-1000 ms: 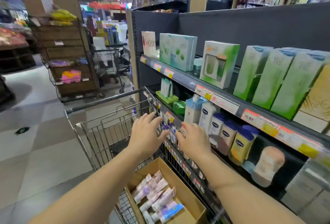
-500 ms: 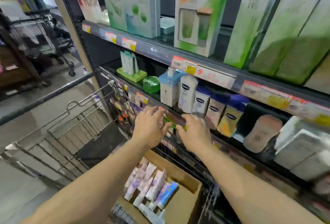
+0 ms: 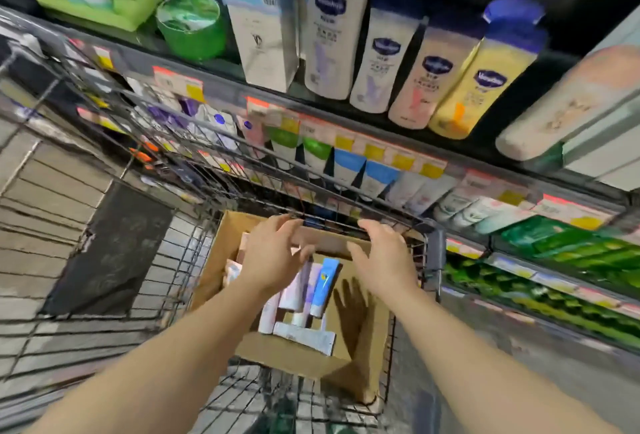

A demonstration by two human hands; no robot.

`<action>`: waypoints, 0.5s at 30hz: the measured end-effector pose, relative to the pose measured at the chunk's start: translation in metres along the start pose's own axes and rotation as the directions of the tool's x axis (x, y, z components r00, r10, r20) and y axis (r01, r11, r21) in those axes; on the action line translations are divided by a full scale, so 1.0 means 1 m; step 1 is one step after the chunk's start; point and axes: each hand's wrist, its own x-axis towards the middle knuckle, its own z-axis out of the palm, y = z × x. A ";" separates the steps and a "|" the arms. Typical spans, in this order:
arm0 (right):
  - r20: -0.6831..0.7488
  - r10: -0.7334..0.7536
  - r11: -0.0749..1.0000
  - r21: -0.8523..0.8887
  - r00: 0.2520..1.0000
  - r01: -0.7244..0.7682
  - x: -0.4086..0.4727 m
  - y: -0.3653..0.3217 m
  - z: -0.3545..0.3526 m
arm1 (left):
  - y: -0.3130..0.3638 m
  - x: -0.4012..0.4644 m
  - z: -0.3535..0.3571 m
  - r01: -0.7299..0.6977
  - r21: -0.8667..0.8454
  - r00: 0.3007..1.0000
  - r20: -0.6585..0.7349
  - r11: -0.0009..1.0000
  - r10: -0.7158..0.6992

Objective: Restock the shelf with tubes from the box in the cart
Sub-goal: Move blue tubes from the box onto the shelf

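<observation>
Tubes [image 3: 322, 286] lie in the box [image 3: 221, 260] beneath left hand [image 3: 273, 260] and right hand [image 3: 384, 260], both spread, holding nothing

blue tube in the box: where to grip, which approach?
Pinch the blue tube across its flat body near the middle, coming straight down from above. It lies on top of the other tubes in the cardboard box, lengthwise, with its top face exposed. Bare box floor lies to its right, so the right hand, open above the box, looks best placed, probably.
</observation>
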 end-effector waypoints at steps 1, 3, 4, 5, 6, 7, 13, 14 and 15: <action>0.013 0.022 1.000 0.004 1.000 -0.022 0.002 0.007 0.012 | -0.006 -0.001 0.016 0.013 -0.016 1.000 0.022 1.000 -0.013; 0.022 0.054 0.999 0.003 0.998 -0.054 0.007 0.018 0.033 | -0.014 -0.003 0.044 0.035 -0.019 0.995 0.090 0.999 -0.033; 0.023 0.065 0.998 0.003 0.998 -0.065 0.010 0.023 0.043 | -0.018 -0.005 0.057 0.046 0.001 0.991 0.122 0.999 -0.046; 0.029 0.075 0.997 0.008 0.997 -0.075 0.012 0.028 0.053 | -0.021 -0.006 0.068 0.065 0.016 0.987 0.144 0.998 -0.066; 0.046 0.088 0.996 0.017 0.995 -0.089 0.015 0.033 0.064 | -0.024 -0.007 0.079 0.085 0.017 0.985 0.150 0.996 -0.086; 0.068 0.102 0.995 0.015 0.992 -0.103 0.018 0.038 0.075 | -0.027 -0.009 0.088 0.099 0.010 0.984 0.148 0.995 -0.100; 0.173 0.200 0.979 -0.064 0.964 -0.192 0.029 0.056 0.142 | -0.062 -0.015 0.106 0.137 -0.034 0.982 0.136 0.990 -0.131; 0.186 0.220 0.975 -0.052 0.957 -0.214 0.032 0.058 0.151 | -0.068 -0.016 0.106 0.159 -0.025 0.980 0.127 0.987 -0.154; 0.194 0.244 0.970 -0.036 0.950 -0.242 0.035 0.059 0.161 | -0.075 -0.017 0.106 0.167 -0.009 0.979 0.117 0.986 -0.165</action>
